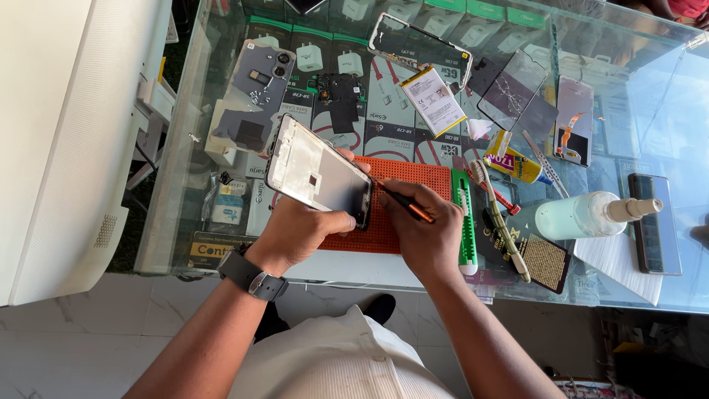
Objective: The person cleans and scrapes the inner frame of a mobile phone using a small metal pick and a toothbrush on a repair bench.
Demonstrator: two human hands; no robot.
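The left hand (299,229) has its fingers clamped round a phone frame (317,171), held tilted above the orange mat (413,177) near the front edge of the glass surface (177,148). The right hand (421,233) has its fingers pinched together on a thin tool (399,198) with an orange handle, its tip right at the frame's lower right edge.

The grip looks one-sided to me: the frame is held only along its near end, so a hard push from the tool could twist it out or bend it. A slip of the tip could gouge the inner face or jab the left thumb just beside it.

The clutter is a worry too. A spray bottle (587,214) lies on its side toward the right edge, a glue tube (517,164) and a toothbrush (501,214) sit just right of the mat, and a battery (433,100) rests behind it; an elbow swing could send any of them rolling. Small screws lie loose on the back cover (255,92) at the far left and would scatter easily.
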